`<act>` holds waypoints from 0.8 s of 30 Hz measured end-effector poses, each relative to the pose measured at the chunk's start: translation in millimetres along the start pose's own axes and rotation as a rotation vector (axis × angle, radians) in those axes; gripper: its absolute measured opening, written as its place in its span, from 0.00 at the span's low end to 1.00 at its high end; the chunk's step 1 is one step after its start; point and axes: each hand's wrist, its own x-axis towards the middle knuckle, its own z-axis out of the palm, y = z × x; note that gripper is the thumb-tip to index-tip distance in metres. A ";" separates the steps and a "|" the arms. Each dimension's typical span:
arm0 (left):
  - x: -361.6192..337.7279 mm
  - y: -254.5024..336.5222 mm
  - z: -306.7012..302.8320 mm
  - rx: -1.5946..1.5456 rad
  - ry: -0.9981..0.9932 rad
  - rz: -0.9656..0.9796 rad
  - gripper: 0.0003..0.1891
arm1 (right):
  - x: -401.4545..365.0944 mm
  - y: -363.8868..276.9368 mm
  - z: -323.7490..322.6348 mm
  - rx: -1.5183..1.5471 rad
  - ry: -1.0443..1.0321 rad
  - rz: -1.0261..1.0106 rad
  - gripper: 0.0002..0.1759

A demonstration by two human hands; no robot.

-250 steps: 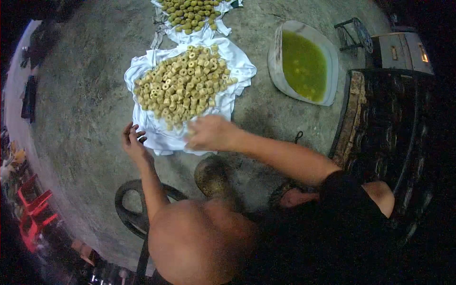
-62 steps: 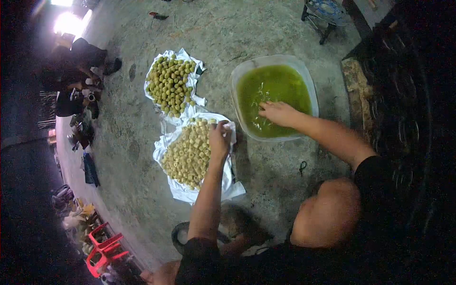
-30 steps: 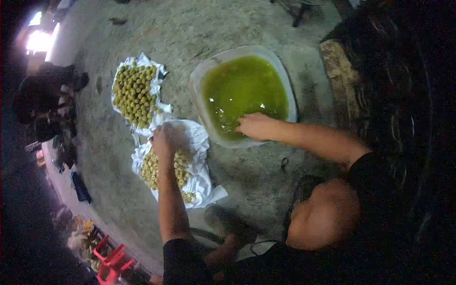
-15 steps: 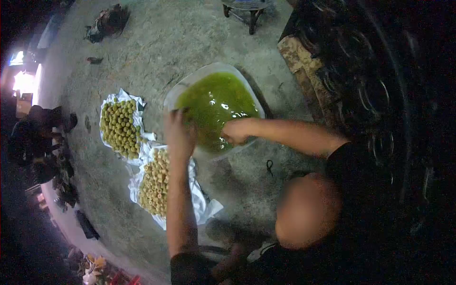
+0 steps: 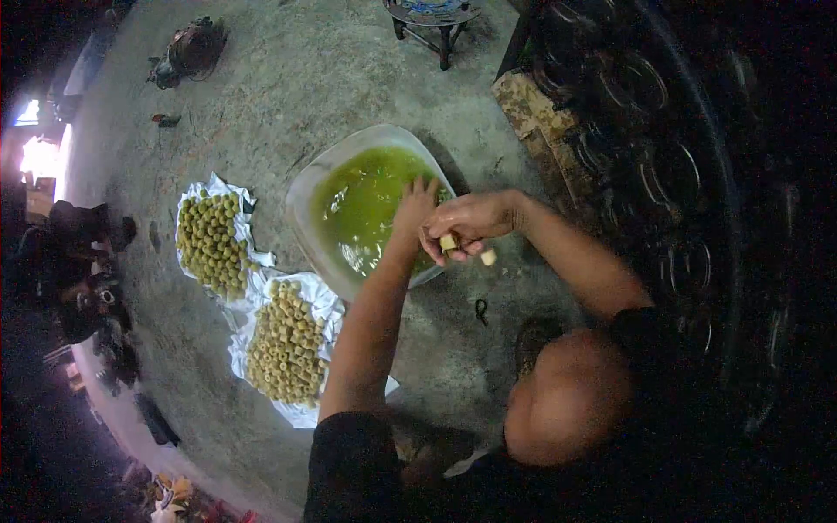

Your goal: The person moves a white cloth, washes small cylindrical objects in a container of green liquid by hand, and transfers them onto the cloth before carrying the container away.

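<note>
My left hand (image 5: pixel 415 211) reaches over the near right side of a translucent plastic basin (image 5: pixel 302 199), its outstretched fingers dipping into yellow-green liquid (image 5: pixel 356 200). Right beside it, partly overlapping its wrist, my right hand (image 5: pixel 475 220) curls over the basin's edge around a small pale-yellow piece (image 5: pixel 449 242). Another pale piece (image 5: pixel 488 257) shows just below its fingers. On a white sheet left of my left forearm lies a heap of pale pieces with holes (image 5: pixel 286 344). Beyond it sits a heap of greenish round pieces (image 5: pixel 212 240) on white sheeting.
A low stool (image 5: pixel 433 16) stands at the top. Worn cardboard (image 5: pixel 534 109) and dark coiled items (image 5: pixel 654 174) line the right side. A dark machine-like object (image 5: pixel 193 50) lies upper left. Another person (image 5: pixel 78 261) is at the left edge. A small black loop (image 5: pixel 481 311) lies on concrete.
My left hand has moved from the basin's left rim to its right side. My right hand has come up out of the liquid to the rim, and pale pieces now show at its fingers.
</note>
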 end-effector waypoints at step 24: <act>-88.4 35.3 -42.1 -0.650 -0.256 -0.284 0.29 | -52.8 215.8 -58.0 -1.120 1.451 0.586 0.36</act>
